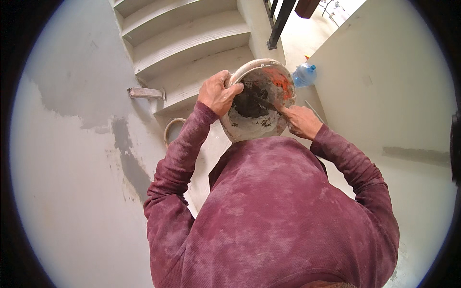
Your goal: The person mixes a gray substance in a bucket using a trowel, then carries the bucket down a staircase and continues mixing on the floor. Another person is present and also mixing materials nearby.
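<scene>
My left hand is closed over the left rim of a plaster-smeared bucket, its thumb over the inside edge. The bucket's mouth is turned toward me, in front of my body. Inside lies dark grey wet plaster, and dried pale crust and an orange patch show on the wall. At the bucket's right side, my right hand is wrapped round a flat-bladed scraper. The blade reaches into the bucket beside the dark plaster. My fingers hide most of its handle.
Dusty stairs rise ahead, with a black railing post at their right. A plaster-covered block-shaped thing juts at the stair's left edge. A round rim shows by my left forearm. A clear bluish bottle stands by the right wall.
</scene>
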The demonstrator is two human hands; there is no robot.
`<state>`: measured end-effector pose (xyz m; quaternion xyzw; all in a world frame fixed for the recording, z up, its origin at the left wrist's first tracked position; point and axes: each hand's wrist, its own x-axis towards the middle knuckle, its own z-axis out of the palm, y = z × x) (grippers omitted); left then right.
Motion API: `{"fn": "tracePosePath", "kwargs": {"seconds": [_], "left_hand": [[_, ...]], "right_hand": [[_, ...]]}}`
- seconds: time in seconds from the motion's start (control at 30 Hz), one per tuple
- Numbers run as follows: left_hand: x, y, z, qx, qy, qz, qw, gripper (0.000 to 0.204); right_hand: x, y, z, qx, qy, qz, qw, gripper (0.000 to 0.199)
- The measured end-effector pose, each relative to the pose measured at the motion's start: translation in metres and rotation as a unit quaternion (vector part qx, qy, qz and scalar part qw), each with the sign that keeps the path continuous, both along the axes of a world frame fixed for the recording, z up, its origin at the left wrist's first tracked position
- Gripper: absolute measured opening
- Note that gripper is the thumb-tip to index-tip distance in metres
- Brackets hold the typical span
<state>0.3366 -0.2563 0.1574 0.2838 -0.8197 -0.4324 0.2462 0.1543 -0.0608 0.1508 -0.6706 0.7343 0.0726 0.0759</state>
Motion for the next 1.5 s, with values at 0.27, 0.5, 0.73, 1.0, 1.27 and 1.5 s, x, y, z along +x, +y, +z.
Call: {"fn": "tracePosePath", "kwargs": {"seconds": [0.27, 0.5, 0.73, 1.0, 1.27, 1.5], "left_hand": [[0.000, -0.004, -0.002, 0.003, -0.032, -0.012, 0.999, 0.031], [-0.002, 0.005, 0.002, 0.032, -0.032, 0.011, 0.999, 0.031], [0.004, 0.019, 0.009, 0.039, 0.007, 0.048, 0.998, 0.029], [0.012, 0.018, -0.028, 0.175, 0.123, 0.132, 0.968, 0.020], [0.009, 0.029, -0.054, 0.211, 0.168, 0.148, 0.951, 0.018], [0.016, 0.016, -0.089, 0.211, 0.124, 0.203, 0.948, 0.021]], "right_hand": [[-0.005, -0.028, -0.012, -0.049, 0.079, -0.042, 0.995, 0.062], [0.004, 0.002, -0.015, -0.008, -0.104, -0.046, 0.994, 0.067], [-0.002, 0.017, -0.007, -0.045, -0.111, -0.102, 0.988, 0.058], [-0.014, 0.014, -0.027, -0.056, -0.209, -0.096, 0.972, 0.052], [-0.005, 0.006, -0.008, 0.081, -0.169, -0.146, 0.971, 0.053], [-0.006, 0.034, 0.001, -0.015, -0.233, -0.211, 0.949, 0.043]]}}
